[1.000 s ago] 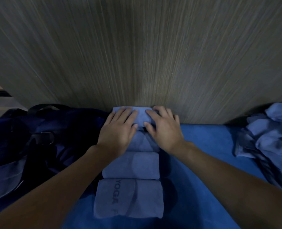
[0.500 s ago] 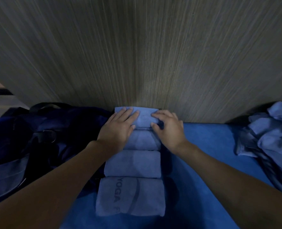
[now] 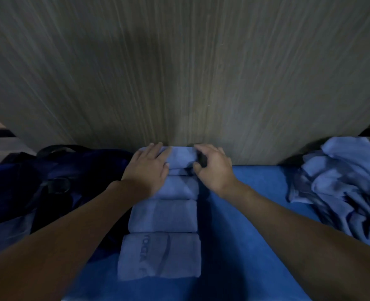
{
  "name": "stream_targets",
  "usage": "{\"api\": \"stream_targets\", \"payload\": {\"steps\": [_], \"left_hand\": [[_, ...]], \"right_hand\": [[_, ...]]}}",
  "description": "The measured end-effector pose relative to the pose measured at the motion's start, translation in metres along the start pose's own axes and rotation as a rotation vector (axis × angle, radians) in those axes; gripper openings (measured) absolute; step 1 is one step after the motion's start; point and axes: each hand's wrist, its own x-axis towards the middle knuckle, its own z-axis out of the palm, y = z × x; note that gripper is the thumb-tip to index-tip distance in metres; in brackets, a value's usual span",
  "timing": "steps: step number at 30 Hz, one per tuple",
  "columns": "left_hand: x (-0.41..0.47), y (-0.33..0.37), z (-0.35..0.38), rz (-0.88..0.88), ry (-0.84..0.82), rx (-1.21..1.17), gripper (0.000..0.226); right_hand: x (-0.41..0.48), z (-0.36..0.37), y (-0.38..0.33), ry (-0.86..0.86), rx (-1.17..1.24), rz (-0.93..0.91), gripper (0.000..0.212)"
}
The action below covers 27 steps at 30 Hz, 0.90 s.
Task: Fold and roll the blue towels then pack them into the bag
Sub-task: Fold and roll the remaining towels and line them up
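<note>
You are finishing the fourth roll (image 3: 180, 157), left hand (image 3: 146, 168) lying flat on it, right hand (image 3: 214, 168) pinching its end; loose pile (image 3: 342, 181) waiting, rolls not in the bag (image 3: 49, 181).

Bag (image 3: 16, 192) runs out of view on the left, loose towel pile (image 3: 349, 192) on the right, and the left hand (image 3: 147, 170) covers the left end of the far roll (image 3: 181, 157).

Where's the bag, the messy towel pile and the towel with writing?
bag (image 3: 92, 166), head view, dark top fabric.
messy towel pile (image 3: 342, 183), head view, middle folds.
towel with writing (image 3: 179, 259), head view, plain right half.
</note>
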Motion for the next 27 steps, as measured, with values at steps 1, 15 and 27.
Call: {"api": "stream_targets", "payload": {"steps": [1,15,27], "left_hand": [[0.0,0.006,-0.005,-0.012,0.016,0.003,0.052],[0.05,0.222,-0.055,0.188,0.179,-0.26,0.033],[0.072,0.384,-0.017,0.288,-0.039,-0.504,0.012]], "right_hand": [[-0.002,-0.006,0.001,0.006,0.002,0.01,0.05],[-0.088,-0.179,0.116,0.223,-0.081,0.266,0.03],[-0.168,-0.262,0.204,0.079,-0.404,0.439,0.016]]}}
